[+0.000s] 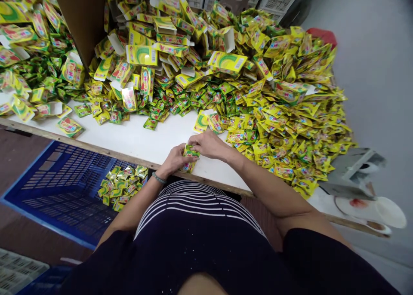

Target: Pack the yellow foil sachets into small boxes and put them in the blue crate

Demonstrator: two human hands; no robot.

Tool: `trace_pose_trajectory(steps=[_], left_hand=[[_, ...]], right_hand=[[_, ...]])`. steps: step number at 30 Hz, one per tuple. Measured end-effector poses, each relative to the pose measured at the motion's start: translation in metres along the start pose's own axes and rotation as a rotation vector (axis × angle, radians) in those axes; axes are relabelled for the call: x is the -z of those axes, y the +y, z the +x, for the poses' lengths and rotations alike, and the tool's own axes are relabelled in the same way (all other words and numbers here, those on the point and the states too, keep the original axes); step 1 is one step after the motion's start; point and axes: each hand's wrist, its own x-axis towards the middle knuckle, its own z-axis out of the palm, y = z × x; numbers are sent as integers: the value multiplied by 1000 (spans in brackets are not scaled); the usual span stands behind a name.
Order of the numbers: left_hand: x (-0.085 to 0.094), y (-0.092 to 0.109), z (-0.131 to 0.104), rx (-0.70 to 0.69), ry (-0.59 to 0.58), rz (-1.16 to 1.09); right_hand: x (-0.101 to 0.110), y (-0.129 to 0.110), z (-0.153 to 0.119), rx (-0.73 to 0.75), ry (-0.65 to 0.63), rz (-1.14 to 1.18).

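Note:
Near the table's front edge, my left hand (176,159) grips a small yellow-green candy box (189,161), its fingers and thumb around the lower side. My right hand (206,144) is closed at the top end of that same box, fingertips bent over it; whether they pinch a flap or a packet there is hidden. Just beyond my right hand lie open yellow boxes (208,121). To the right of them spreads a big heap of yellow sachets (284,118). Small green packets (167,99) lie loose behind the bare strip of white table (129,138).
Printed boxes (142,54) are piled at the back, beside a brown cardboard panel (79,19). Below the table's left edge stands a blue crate (64,179) with filled boxes (121,185) inside. A grey metal device (348,174) and a white bowl (390,211) stand at the right.

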Motion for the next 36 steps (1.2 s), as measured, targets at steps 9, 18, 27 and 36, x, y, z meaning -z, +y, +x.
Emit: trace_pose_trajectory(steps=[9, 18, 27, 36], left_hand=[[1, 3, -3, 4, -50, -10], [4, 6, -1, 6, -88, 36], [1, 8, -2, -5, -65, -84], [-6, 3, 1, 143, 17, -211]], right_hand=[[6, 6, 7, -49, -72, 163], [8, -5, 15, -1, -138, 50], [1, -1, 25, 80, -328, 84], [-10, 7, -7, 17, 253, 350]])
